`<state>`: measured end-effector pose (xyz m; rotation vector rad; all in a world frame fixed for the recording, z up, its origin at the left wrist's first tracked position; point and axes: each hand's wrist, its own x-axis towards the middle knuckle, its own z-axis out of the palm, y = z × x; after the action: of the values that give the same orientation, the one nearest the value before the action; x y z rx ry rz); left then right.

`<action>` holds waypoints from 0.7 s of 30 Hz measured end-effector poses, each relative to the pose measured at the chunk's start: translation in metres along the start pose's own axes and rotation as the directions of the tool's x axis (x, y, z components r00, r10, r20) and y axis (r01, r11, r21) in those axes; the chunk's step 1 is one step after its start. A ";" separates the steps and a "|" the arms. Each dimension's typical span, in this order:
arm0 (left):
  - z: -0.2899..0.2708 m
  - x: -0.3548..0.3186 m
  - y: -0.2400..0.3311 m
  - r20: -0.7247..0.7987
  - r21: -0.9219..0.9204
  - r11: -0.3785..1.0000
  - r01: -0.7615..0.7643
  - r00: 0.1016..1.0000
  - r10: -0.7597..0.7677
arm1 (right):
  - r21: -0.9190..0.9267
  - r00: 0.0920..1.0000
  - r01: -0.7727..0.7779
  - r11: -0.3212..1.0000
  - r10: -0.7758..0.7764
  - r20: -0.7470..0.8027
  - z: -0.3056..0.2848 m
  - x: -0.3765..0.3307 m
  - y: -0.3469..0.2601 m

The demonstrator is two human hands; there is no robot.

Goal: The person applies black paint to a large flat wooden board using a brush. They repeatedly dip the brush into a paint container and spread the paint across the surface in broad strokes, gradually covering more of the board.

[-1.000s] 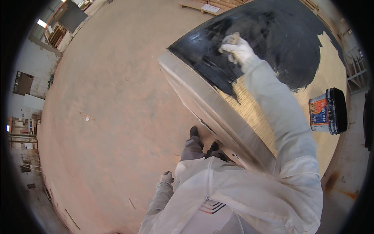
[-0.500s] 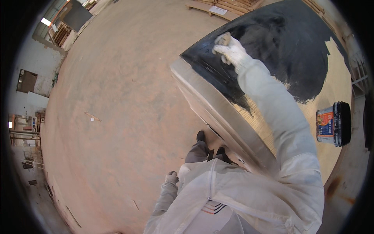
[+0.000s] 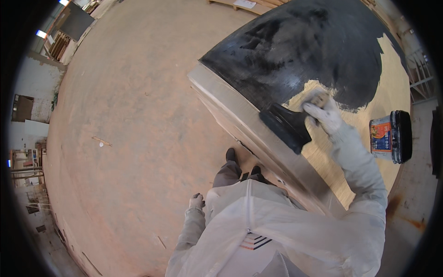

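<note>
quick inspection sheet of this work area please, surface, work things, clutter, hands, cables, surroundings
surface: pale panel, its far part covered by a black coating; bare patches show near the right hand and along the right side
work things: black spreader, held over the panel's near-left edge; labelled tub with a dark rim, at the panel's right
clutter: thin stick on the floor
hands: right hand grips the spreader; left hand hangs low, away from the panel
cables: nothing seen
surroundings: pallet beyond the panel; pale wall at far left
</note>
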<state>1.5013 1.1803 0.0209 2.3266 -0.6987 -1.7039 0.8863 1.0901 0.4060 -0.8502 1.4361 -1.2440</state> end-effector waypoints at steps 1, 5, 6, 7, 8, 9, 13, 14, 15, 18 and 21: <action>0.002 0.002 0.001 0.004 0.000 1.000 -0.016 1.000 0.016 | 0.009 0.999 0.016 1.000 -0.016 -0.032 -0.010 -0.006 0.003; 0.007 0.000 0.009 0.036 0.063 0.997 -0.053 0.998 0.051 | -0.014 0.992 0.020 1.000 -0.021 -0.121 -0.013 -0.002 0.004; 0.007 -0.002 0.011 0.051 0.095 0.994 -0.056 0.997 0.051 | 0.042 0.995 0.067 0.997 -0.064 -0.071 -0.008 0.013 0.004; 0.008 -0.004 0.013 0.049 0.094 0.994 -0.046 0.998 0.042 | 0.012 0.993 0.101 0.995 -0.100 -0.063 -0.002 0.028 0.003; 0.008 -0.007 0.012 0.043 0.091 0.995 -0.033 0.999 0.029 | 0.017 0.988 0.127 0.992 -0.125 -0.089 0.011 0.039 -0.002; 0.009 -0.008 0.014 0.041 0.086 0.996 -0.023 0.999 0.020 | -0.014 0.991 0.108 0.994 -0.108 -0.077 0.015 0.048 -0.005; 0.012 -0.014 0.011 -0.004 0.045 0.998 -0.035 0.999 0.035 | -0.100 0.991 0.126 0.987 -0.120 0.062 0.000 0.027 -0.007; 0.015 -0.016 0.009 -0.011 0.031 0.999 -0.031 0.999 0.031 | -0.145 0.991 0.113 0.983 -0.100 0.091 -0.011 0.010 -0.006; 0.018 -0.018 0.004 -0.019 0.016 1.000 -0.026 0.999 0.027 | -0.141 0.994 0.097 0.985 -0.090 0.059 -0.023 -0.011 -0.002; 0.031 -0.027 -0.014 0.009 0.022 0.999 -0.037 0.999 0.037 | -0.190 0.998 0.034 0.981 -0.024 0.054 -0.069 -0.067 0.003; 0.038 -0.030 -0.042 0.051 0.096 0.995 -0.041 0.998 0.037 | -0.179 1.000 0.011 0.984 -0.014 -0.019 -0.072 -0.086 0.014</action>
<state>1.4704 1.2362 0.0169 2.3244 -0.8483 -1.7535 0.8393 1.1928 0.4098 -0.9712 1.5782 -1.1471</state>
